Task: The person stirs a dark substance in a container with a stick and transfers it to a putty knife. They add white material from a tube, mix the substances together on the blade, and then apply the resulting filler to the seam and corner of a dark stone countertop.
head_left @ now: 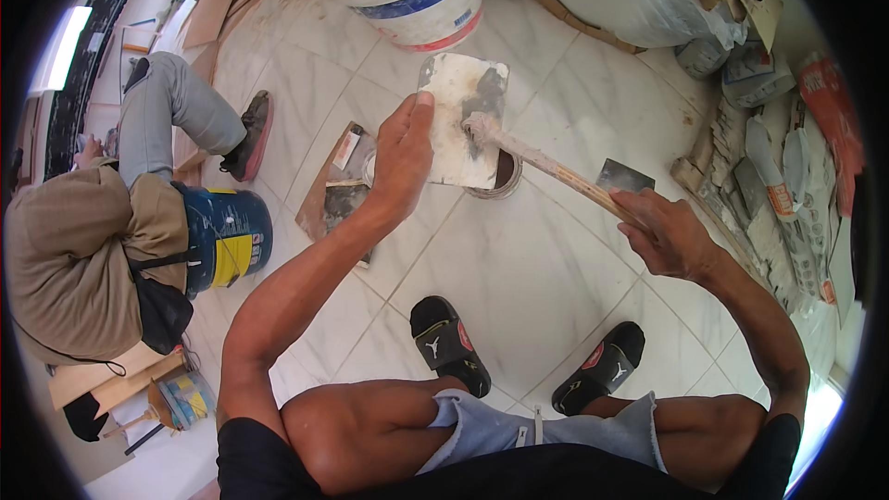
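My left hand (406,153) grips a flat rectangular plate (456,97) by its left edge, thumb on top; its face is smeared with whitish paste and has grey patches. In my right hand (674,233) is a wooden stick (556,172), fingers closed round its lower right end. The stick's far end, caked with pale paste, touches the plate. Partly hidden under the plate, an open round can (507,176) stands on the floor. A dark flat blade (626,176) lies just beyond my right hand.
A large white bucket (407,0) stands ahead on the tiles. Left of my left arm lies a brown board (319,187) with flat tools. At left, a person in grey trousers (176,106) sits by a blue bucket (231,236). Bags and debris (764,167) line the right.
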A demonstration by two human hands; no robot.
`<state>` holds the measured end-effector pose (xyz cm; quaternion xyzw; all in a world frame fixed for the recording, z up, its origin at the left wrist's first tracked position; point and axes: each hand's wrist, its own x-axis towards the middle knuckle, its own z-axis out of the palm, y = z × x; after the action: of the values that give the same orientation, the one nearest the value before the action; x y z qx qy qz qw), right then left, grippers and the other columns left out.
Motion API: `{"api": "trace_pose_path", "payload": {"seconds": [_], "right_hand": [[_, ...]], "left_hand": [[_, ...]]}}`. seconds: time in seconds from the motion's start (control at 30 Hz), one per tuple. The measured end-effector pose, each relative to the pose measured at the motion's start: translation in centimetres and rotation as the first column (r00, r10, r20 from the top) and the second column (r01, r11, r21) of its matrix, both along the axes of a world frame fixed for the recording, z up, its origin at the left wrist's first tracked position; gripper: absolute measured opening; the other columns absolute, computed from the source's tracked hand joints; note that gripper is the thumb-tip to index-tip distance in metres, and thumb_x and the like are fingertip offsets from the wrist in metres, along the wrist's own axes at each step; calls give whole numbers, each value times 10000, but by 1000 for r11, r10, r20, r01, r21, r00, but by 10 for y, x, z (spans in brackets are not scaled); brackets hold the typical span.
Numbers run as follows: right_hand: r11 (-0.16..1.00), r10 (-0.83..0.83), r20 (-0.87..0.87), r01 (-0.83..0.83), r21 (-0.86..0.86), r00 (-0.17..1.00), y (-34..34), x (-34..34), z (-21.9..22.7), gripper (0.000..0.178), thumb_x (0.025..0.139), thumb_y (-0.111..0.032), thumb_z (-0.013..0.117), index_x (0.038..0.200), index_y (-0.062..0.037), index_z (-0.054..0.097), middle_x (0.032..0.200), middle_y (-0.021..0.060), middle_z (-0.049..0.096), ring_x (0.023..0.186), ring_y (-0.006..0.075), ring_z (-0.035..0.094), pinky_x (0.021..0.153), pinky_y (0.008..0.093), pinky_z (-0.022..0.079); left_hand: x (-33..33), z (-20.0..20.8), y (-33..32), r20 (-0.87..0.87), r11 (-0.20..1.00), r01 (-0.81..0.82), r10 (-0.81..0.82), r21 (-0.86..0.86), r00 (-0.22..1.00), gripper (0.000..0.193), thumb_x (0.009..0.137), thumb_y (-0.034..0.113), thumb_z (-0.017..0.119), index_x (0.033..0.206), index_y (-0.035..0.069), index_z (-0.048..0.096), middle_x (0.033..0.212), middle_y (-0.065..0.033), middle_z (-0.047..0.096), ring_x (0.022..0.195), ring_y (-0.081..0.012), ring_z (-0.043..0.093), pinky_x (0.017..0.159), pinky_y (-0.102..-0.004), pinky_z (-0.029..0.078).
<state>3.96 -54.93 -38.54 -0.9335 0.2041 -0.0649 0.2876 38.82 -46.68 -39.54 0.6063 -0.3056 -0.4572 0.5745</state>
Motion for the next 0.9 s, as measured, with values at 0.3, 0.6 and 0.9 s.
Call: {"api": "trace_pose_path", "payload": {"seconds": [0.3, 0.6, 0.9], "right_hand": [[978, -73, -37, 79, 192, 997, 2, 11, 15, 354, 935, -74, 590, 1289, -47, 585, 876, 130, 624, 718, 324, 632, 650, 404, 514], [910, -96, -123, 137, 390, 988, -4, 18, 26, 316, 987, -128, 505, 1263, 5, 581, 763, 134, 599, 662, 279, 591, 636, 379, 478], [811, -150, -228, 252, 528, 962, -3, 21, 28, 326, 1014, -172, 416, 1238, -5, 585, 668, 71, 520, 592, 176, 516, 590, 334, 446]], "left_hand": [[2, -7, -1, 76, 999, -40, 43, -36, 996, 369, 1085, 289, 417, 1109, -14, 627, 945, -3, 631, 836, -43, 535, 766, -234, 466], [3, -8, -3, -41, 997, -40, 38, -67, 998, 385, 1086, 320, 417, 1143, -6, 616, 980, -12, 650, 848, -47, 573, 779, -235, 488], [-4, 3, -6, -129, 995, -28, 16, -93, 991, 404, 1084, 338, 414, 1201, -7, 588, 1044, -54, 673, 894, -86, 644, 798, -262, 543]]}}
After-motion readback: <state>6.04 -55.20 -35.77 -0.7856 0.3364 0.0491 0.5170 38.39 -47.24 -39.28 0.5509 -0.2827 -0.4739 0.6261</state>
